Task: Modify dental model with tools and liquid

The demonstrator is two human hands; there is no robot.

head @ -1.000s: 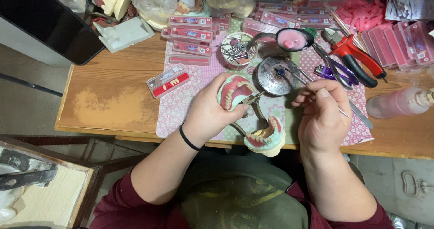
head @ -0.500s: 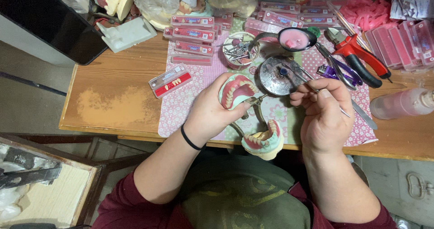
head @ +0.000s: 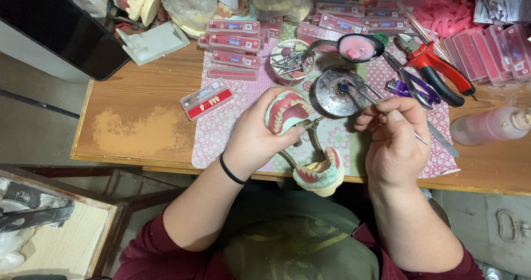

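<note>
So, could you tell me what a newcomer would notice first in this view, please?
At the table's near edge the left hand holds a hinged metal frame with two denture models, pink gums and pale teeth, one tipped up, one hanging low. Beside it, the right hand pinches a thin metal tool reaching into a round metal dish. Behind, red-handled pliers lie on the flowered mat.

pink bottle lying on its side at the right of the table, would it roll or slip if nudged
The pink bottle lies on its side on bare wood, so it would probably roll if nudged. It looks like smooth clear plastic, perhaps slippery. Its pink fill suggests some weight.
</note>
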